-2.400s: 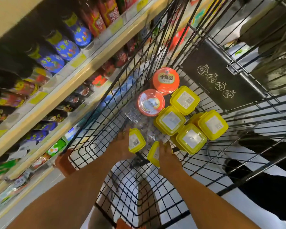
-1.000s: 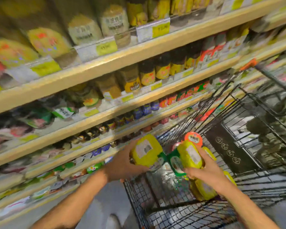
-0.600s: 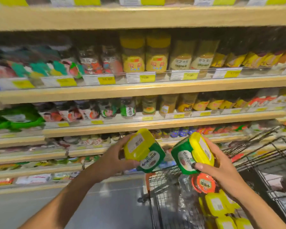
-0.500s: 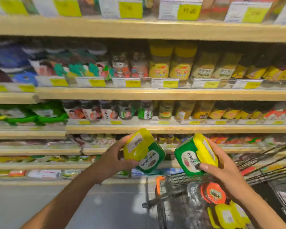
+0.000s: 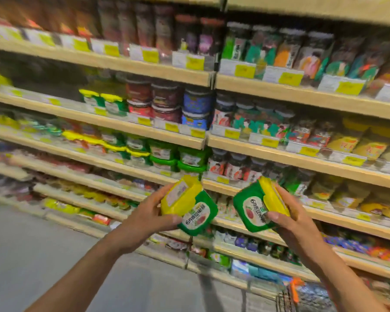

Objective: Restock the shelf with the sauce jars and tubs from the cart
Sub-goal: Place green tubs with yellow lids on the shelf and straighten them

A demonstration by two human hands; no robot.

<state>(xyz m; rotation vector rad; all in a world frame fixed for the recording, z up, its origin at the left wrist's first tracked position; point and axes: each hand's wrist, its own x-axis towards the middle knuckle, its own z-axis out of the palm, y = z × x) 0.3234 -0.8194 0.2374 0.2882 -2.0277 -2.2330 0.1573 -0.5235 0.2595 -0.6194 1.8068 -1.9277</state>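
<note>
My left hand (image 5: pixel 149 216) grips a green sauce tub with a yellow lid (image 5: pixel 189 207), tilted with its lid up and to the left. My right hand (image 5: pixel 291 218) grips a second green tub with a yellow lid (image 5: pixel 254 206), lid turned to the right. Both tubs hang in the air in front of the wooden shelving (image 5: pixel 302 158). Matching green tubs with yellow lids (image 5: pixel 126 149) stand in stacks on the middle shelf, just above and left of my hands. Only a corner of the cart (image 5: pixel 286 298) shows at the bottom right.
Dark jars (image 5: pixel 164 97) and blue tubs (image 5: pixel 196 109) fill the shelf above the green tubs. Jars and pouches line the right-hand bays. Yellow price tags run along every shelf edge. Grey floor (image 5: pixel 43 255) lies at the lower left. The picture is blurred by motion.
Both hands lifted a tub each out of the cart and raised them. My view swung up and left from the cart to the shelves, and the cart has almost left the frame.
</note>
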